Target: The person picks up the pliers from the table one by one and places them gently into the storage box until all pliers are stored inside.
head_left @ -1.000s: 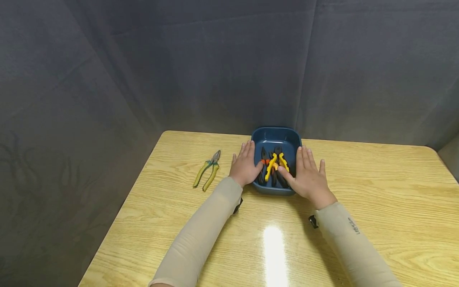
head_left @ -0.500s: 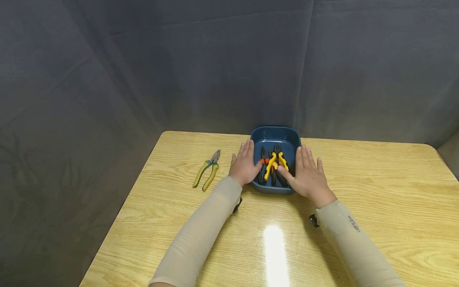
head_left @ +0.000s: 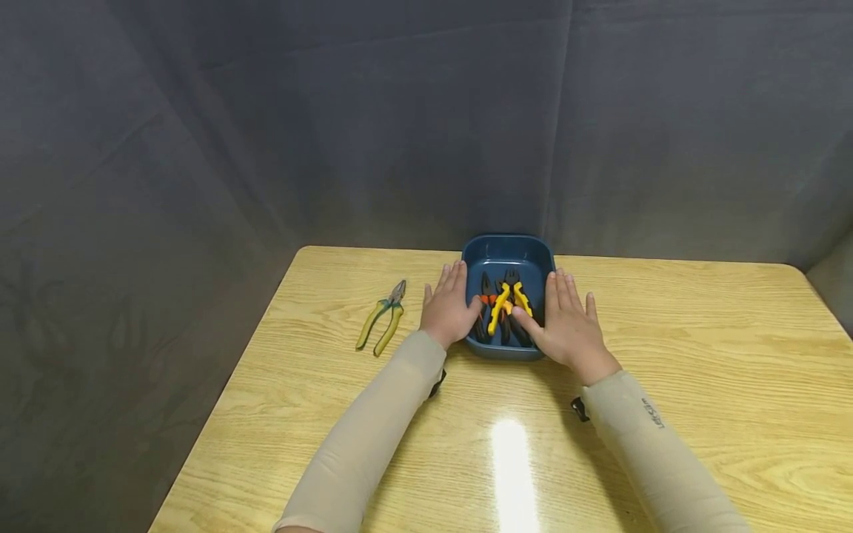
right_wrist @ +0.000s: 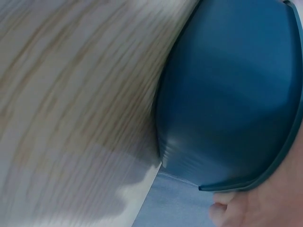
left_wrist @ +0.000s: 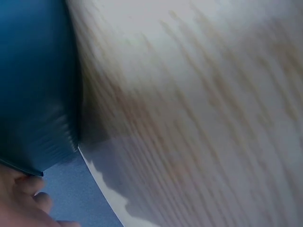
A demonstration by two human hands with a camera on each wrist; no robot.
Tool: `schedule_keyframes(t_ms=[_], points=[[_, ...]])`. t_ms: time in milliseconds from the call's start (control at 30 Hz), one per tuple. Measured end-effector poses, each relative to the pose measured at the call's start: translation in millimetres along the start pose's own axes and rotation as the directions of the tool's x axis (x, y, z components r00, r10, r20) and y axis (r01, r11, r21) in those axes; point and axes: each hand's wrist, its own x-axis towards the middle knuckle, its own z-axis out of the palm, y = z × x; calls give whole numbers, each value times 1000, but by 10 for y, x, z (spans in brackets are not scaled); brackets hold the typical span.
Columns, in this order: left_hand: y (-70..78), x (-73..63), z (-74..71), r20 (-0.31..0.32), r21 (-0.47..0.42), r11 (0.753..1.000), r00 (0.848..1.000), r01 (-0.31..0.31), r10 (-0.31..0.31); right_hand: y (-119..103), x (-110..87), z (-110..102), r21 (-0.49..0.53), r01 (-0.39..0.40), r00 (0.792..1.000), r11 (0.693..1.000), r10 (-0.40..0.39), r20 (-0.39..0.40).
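A dark blue rectangular bin (head_left: 506, 354) stands at the table's far edge, several pliers inside it. On top lie yellow-and-black pliers (head_left: 496, 314); beside and beneath are others with orange-and-black handles (head_left: 487, 299). My left hand (head_left: 445, 312) lies along the bin's left side, fingers straight, thumb over the rim. Along the right side rests my right hand (head_left: 570, 326), likewise straight-fingered, its thumb reaching across the near right corner. Both wrist views show the bin's outer wall (left_wrist: 38, 85) close up, with fingers of the right hand (right_wrist: 270, 203) at the rim in the right one.
Green-and-yellow pliers (head_left: 383, 318) lie spread on the wooden table (head_left: 280, 414), left of the bin. A grey cloth (head_left: 400, 133) hangs right behind the far edge. Light glares off the tabletop in front of the bin.
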Motion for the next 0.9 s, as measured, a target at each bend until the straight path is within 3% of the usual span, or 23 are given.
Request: schedule_keyframes(t_ms=[367, 633, 900], points=[[-2, -85, 3, -116, 43, 999, 993, -12, 17, 5, 0, 12, 3, -5, 1000, 1000, 5, 1], [-32, -142, 32, -258, 4, 998, 964, -70, 68, -2, -1, 11, 14, -9, 1000, 1000, 9, 1], [-16, -155, 34, -317, -11, 997, 946, -79, 71, 17, 1, 17, 21, -14, 1000, 1000, 15, -6]])
